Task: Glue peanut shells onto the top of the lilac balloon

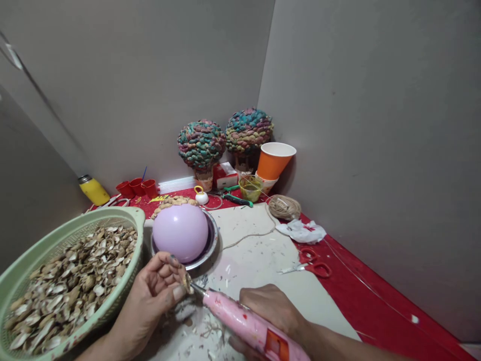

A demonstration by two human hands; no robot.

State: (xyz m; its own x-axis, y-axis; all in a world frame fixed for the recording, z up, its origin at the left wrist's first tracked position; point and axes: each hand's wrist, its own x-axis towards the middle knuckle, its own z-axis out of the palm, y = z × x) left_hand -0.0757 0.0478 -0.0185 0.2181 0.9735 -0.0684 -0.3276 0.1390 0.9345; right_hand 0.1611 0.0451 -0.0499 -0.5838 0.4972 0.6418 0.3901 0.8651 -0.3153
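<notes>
Between the thumb and fingers of my left hand is a small nut shell, its hollow side turned toward the right. My right hand is wrapped round a pink glue gun, whose metal nozzle touches or nearly touches the shell. Just beyond my left hand, a lilac balloon rests in a round metal bowl. Shells with a rough tan surface show behind the balloon. At the left stands a green basket holding several loose half shells.
Two colourful shell-covered balls on cups stand at the back. Nearby are an orange paper cup, twine, green-handled pliers and red cups. Red scissors lie right; a yellow bottle leans far left.
</notes>
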